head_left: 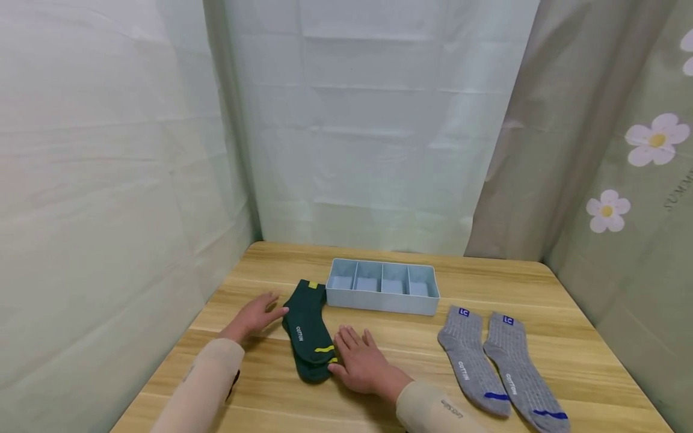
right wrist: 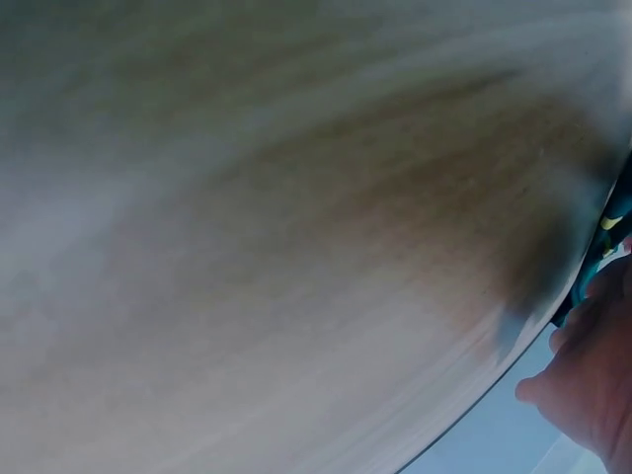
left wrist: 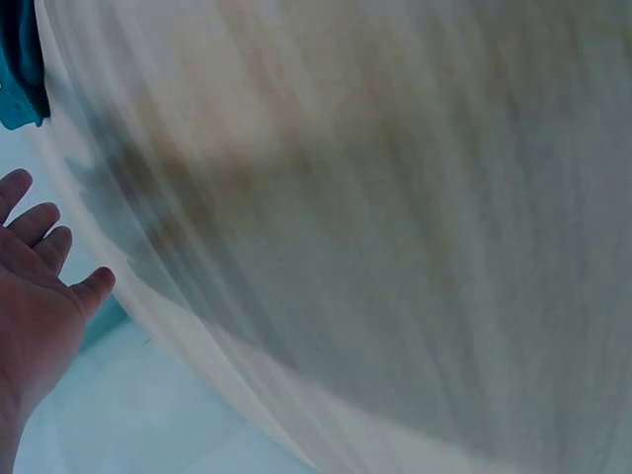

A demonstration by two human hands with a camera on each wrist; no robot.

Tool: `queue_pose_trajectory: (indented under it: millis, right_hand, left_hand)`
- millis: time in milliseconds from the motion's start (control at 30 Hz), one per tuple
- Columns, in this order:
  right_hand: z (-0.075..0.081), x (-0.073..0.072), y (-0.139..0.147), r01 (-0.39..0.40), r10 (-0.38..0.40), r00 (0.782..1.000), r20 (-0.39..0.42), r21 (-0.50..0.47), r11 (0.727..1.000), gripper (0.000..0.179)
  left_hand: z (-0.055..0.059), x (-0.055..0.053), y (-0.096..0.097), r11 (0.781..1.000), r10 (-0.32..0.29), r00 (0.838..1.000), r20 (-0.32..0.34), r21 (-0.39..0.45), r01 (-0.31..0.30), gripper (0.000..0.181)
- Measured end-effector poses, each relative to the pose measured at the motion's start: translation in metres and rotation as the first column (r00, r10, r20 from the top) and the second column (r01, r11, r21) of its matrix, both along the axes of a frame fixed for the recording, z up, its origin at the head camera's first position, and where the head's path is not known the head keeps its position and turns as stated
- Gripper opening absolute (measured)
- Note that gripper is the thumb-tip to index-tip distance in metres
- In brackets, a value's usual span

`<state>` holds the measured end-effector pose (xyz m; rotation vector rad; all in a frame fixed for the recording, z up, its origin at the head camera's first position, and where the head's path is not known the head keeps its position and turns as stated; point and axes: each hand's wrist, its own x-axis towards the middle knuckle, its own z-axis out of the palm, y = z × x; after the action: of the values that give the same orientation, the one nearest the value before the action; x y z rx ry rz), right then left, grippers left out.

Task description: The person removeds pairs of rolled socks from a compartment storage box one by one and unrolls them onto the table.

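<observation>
Two dark green socks (head_left: 308,328) with yellow marks and white lettering lie one on top of the other on the wooden table, the lower one peeking out at the toe end. To their left is my left hand (head_left: 257,314), fingers spread and thumb tip right at the socks' edge; in the left wrist view this hand (left wrist: 39,281) has relaxed fingers and a teal sock corner (left wrist: 20,64) beyond them. My right hand (head_left: 360,364) lies along the toe end with straight fingers, its thumb at the yellow stripe. In the right wrist view that hand (right wrist: 588,370) partly hides the socks (right wrist: 610,222).
A light blue box (head_left: 381,300) with several compartments stands behind the green socks, close to their cuffs. Two grey socks (head_left: 470,361) with blue marks lie side by side at the right of the table (head_left: 260,391). Pale cloth curtains (head_left: 379,132) hang around the table.
</observation>
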<state>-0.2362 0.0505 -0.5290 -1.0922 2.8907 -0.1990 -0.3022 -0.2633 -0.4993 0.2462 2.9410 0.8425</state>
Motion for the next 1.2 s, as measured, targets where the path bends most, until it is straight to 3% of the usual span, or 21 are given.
queue_pose_trajectory:
  millis: [400, 633, 900, 1200]
  right_hand:
    - [0.005, 0.005, -0.002, -0.001, 0.0, 0.999, 0.038, 0.023, 1.0, 0.071]
    - [0.009, 0.007, -0.002, -0.001, 0.0, 0.999, 0.047, 0.031, 1.0, 0.07]
    - [-0.001, 0.003, -0.001, -0.003, 0.002, 1.0, 0.028, 0.024, 1.0, 0.07]
    - [-0.002, 0.002, -0.002, 0.001, -0.001, 0.999, 0.033, 0.022, 1.0, 0.069]
  left_hand:
    - [-0.008, 0.004, 0.006, 0.997, 0.021, 1.0, 0.012, -0.069, -0.02, 0.065]
    - [-0.009, 0.004, 0.006, 0.999, 0.023, 1.0, 0.019, -0.044, -0.022, 0.062]
    - [-0.01, 0.003, 0.01, 0.999, 0.021, 1.0, -0.003, -0.027, -0.021, 0.052]
    - [-0.008, -0.001, 0.017, 0.998, 0.046, 0.999, 0.002, 0.032, -0.046, 0.045]
